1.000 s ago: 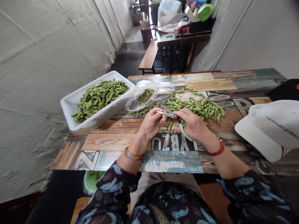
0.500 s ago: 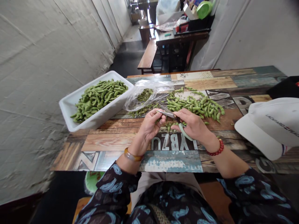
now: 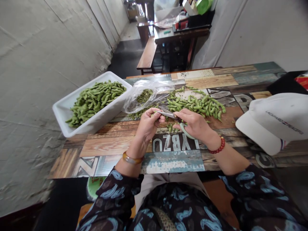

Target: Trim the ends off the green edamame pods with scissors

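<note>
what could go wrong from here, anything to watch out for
The open scissors in the right hand have a blade right at the left hand's fingertips, so a slip might nick them.

The white tray seems to overhang the table's left end, so a knock might tip it.

Trimmings in and around the clear bag lie close to the loose pods, so the two might get mixed.
</note>
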A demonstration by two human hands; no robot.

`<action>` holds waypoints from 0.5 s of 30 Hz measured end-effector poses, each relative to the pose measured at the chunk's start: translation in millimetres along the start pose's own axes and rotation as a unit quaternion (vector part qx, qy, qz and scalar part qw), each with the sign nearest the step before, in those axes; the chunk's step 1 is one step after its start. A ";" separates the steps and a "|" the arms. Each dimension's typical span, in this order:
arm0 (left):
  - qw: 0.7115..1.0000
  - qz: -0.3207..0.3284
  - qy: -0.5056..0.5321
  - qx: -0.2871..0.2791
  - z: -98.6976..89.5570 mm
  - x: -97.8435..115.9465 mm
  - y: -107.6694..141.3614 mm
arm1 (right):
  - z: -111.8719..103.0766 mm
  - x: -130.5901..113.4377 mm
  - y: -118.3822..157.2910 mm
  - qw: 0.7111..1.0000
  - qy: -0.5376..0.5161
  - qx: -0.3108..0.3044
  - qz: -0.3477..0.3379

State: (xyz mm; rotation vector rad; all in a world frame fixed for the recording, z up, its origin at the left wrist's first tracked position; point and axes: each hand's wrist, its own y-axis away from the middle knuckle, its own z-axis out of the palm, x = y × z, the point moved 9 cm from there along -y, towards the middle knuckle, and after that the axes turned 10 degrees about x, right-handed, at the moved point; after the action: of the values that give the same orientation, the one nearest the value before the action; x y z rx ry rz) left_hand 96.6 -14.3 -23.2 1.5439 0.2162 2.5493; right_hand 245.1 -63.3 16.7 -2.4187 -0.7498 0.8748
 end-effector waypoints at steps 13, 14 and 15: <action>1.000 -0.006 -0.024 0.007 0.3 -6.0 -6.2 | 1.0 13.8 1.3 0.999 0.032 -0.023 0.020; 1.000 -0.006 -0.025 0.007 0.4 -5.5 -6.1 | 0.3 14.0 1.3 0.999 0.030 -0.025 0.018; 1.000 -0.008 -0.025 0.009 0.3 -5.0 -6.2 | -0.7 14.2 1.2 0.999 0.028 -0.026 0.016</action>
State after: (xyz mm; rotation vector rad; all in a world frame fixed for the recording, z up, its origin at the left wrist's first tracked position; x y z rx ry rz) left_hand 99.5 -9.3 -28.6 1.6045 0.2438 2.4993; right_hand 255.2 -55.5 10.3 -2.4975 -0.7227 0.8047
